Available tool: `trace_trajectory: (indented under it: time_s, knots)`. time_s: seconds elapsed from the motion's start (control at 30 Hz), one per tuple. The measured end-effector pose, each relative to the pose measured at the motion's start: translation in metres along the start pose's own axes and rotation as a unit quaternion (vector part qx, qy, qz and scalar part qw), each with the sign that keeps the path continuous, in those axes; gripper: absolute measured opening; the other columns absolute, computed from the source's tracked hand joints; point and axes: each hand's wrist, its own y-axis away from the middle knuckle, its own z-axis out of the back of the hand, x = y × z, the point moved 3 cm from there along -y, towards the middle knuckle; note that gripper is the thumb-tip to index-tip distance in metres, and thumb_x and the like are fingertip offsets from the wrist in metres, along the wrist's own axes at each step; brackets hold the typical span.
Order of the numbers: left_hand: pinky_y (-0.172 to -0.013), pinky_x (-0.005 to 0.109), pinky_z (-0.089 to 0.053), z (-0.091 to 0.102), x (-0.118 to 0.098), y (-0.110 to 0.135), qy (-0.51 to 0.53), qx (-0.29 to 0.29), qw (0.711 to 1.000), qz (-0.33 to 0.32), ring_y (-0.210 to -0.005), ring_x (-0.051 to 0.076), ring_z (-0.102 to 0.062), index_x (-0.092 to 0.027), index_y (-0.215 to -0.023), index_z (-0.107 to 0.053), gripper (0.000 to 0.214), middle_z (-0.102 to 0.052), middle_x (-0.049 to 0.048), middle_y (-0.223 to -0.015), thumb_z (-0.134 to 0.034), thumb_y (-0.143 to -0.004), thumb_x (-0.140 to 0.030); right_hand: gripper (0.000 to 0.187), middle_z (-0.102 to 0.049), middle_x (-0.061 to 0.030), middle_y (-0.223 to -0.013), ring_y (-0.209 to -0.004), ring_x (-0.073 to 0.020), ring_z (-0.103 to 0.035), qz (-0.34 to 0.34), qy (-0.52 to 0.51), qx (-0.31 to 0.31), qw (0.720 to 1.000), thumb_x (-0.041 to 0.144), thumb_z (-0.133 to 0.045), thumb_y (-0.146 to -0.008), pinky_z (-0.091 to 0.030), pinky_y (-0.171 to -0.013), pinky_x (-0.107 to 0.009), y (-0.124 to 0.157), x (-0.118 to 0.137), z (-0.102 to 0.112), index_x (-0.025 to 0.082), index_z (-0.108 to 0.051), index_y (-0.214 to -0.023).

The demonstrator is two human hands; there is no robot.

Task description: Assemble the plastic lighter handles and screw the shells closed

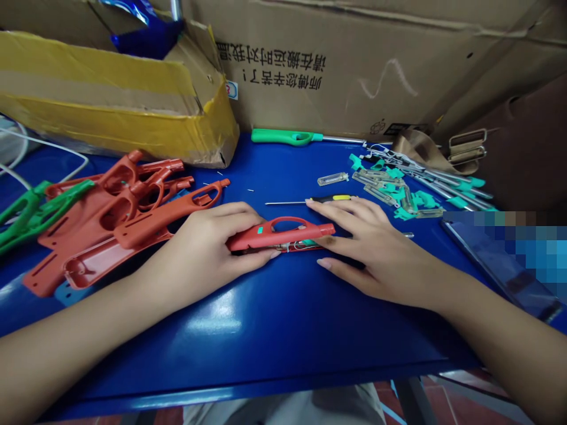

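My left hand [212, 251] is closed around the rear of a red lighter casing [283, 236], thumb below and fingers behind. The two halves stand slightly apart along the near side, with thin wires and a teal piece showing in the gap. My right hand [367, 248] is over the casing's narrow front end, its fingers spread; one fingertip is at or touching that end. A metal tube tip pokes out to the right of this hand. Just behind, a screwdriver [339, 198] with a black and yellow handle lies partly hidden by my right fingers.
Red casing halves [150, 221] are piled at left beside green ones [39, 212]. A green lighter [283, 137] lies at the back. Clear fuel tanks [378, 183] and metal tubes [443, 177] with teal parts lie right, near a phone [496, 260]. Cardboard boxes [354, 65] stand behind.
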Motion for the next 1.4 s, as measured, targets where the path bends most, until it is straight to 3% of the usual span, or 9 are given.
trace_trajectory:
  time_s: [0.5, 0.77, 0.87, 0.93, 1.03, 1.13, 1.2, 1.27, 1.4]
  knots:
    - [-0.073, 0.027, -0.048, 0.0, 0.001, 0.0, 0.042, -0.005, 0.999, -0.002, -0.081, 0.016, -0.064, -0.015, -0.092, -0.071, 0.019, -0.068, 0.0028, -0.091, -0.072, -0.09, -0.034, 0.035, -0.036, -0.0095, -0.164, -0.146, -0.0316, -0.035, 0.017, 0.003, 0.002, 1.0, 0.039, -0.05, -0.103, -0.024, -0.12, -0.059, -0.001, 0.005, -0.002, 0.026, -0.065, -0.132]
    - [-0.072, 0.029, -0.048, -0.002, 0.002, -0.002, 0.064, 0.004, 0.998, 0.013, -0.08, 0.017, -0.062, -0.014, -0.09, -0.074, 0.021, -0.067, 0.0041, -0.089, -0.071, -0.09, -0.035, 0.035, -0.057, -0.0092, -0.145, -0.139, -0.0289, -0.043, 0.02, -0.004, 0.0, 1.0, 0.039, -0.049, -0.103, -0.026, -0.119, -0.055, -0.004, 0.012, -0.003, 0.021, -0.065, -0.129]
    - [-0.076, 0.029, -0.049, 0.001, 0.002, -0.003, 0.084, 0.0, 0.996, 0.03, -0.082, 0.018, -0.063, -0.015, -0.087, -0.073, 0.024, -0.069, 0.0042, -0.09, -0.076, -0.085, -0.039, 0.039, -0.06, -0.0103, -0.14, -0.137, -0.0281, -0.045, 0.019, -0.012, -0.006, 1.0, 0.039, -0.05, -0.103, -0.026, -0.119, -0.053, -0.004, 0.011, -0.002, 0.019, -0.059, -0.135]
    - [-0.074, 0.028, -0.049, 0.007, 0.003, -0.005, 0.126, -0.006, 0.989, 0.076, -0.08, 0.017, -0.063, -0.016, -0.088, -0.073, 0.031, -0.07, 0.0032, -0.088, -0.079, -0.08, -0.045, 0.05, -0.056, -0.0121, -0.146, -0.138, -0.0272, -0.044, 0.003, -0.026, -0.03, 0.999, 0.037, -0.049, -0.103, -0.027, -0.119, -0.051, -0.003, 0.009, 0.0, 0.017, -0.045, -0.149]
    - [-0.049, 0.022, -0.043, 0.015, 0.007, -0.006, 0.294, -0.005, 0.931, 0.216, -0.053, 0.011, -0.052, -0.015, -0.093, -0.074, 0.046, -0.067, 0.0017, -0.074, -0.062, -0.089, -0.06, 0.066, -0.05, -0.0118, -0.153, -0.141, -0.0269, -0.043, -0.035, -0.045, -0.077, 0.995, 0.034, -0.049, -0.103, -0.031, -0.117, -0.051, -0.001, 0.004, 0.004, 0.02, -0.021, -0.161]
    - [-0.029, 0.021, -0.029, 0.015, 0.004, -0.006, 0.537, 0.06, 0.791, 0.285, -0.035, 0.007, -0.036, -0.011, -0.09, -0.071, 0.063, -0.067, 0.0058, -0.072, -0.035, -0.097, -0.062, 0.069, -0.053, -0.0099, -0.151, -0.14, -0.0285, -0.045, -0.047, -0.057, -0.109, 0.991, 0.031, -0.052, -0.101, -0.034, -0.114, -0.052, 0.001, 0.003, 0.006, 0.026, -0.019, -0.162]
    - [-0.026, 0.02, -0.028, 0.012, 0.0, -0.006, 0.61, 0.122, 0.726, 0.291, -0.033, 0.007, -0.035, -0.01, -0.085, -0.07, 0.062, -0.066, 0.007, -0.07, -0.03, -0.099, -0.055, 0.067, -0.057, -0.0095, -0.146, -0.137, -0.0287, -0.049, -0.05, -0.074, -0.139, 0.986, 0.029, -0.055, -0.1, -0.037, -0.112, -0.052, 0.001, 0.003, 0.007, 0.028, -0.026, -0.16]
    - [-0.026, 0.018, -0.031, 0.008, -0.003, -0.005, 0.636, 0.153, 0.695, 0.299, -0.033, 0.007, -0.038, -0.009, -0.084, -0.07, 0.056, -0.065, 0.0064, -0.069, -0.031, -0.101, -0.045, 0.059, -0.063, -0.0082, -0.136, -0.128, -0.0261, -0.056, -0.064, -0.123, -0.18, 0.974, 0.027, -0.057, -0.099, -0.043, -0.108, -0.048, 0.001, 0.004, 0.009, 0.029, -0.038, -0.155]
    - [-0.027, 0.016, -0.036, -0.001, -0.006, -0.002, 0.635, 0.179, 0.686, 0.305, -0.034, 0.006, -0.041, -0.008, -0.09, -0.073, 0.047, -0.064, 0.0042, -0.068, -0.039, -0.101, -0.039, 0.042, -0.071, -0.0038, -0.116, -0.101, -0.0164, -0.068, -0.117, -0.295, -0.238, 0.918, 0.026, -0.057, -0.1, -0.057, -0.091, -0.033, 0.0, 0.004, 0.014, 0.031, -0.055, -0.142]
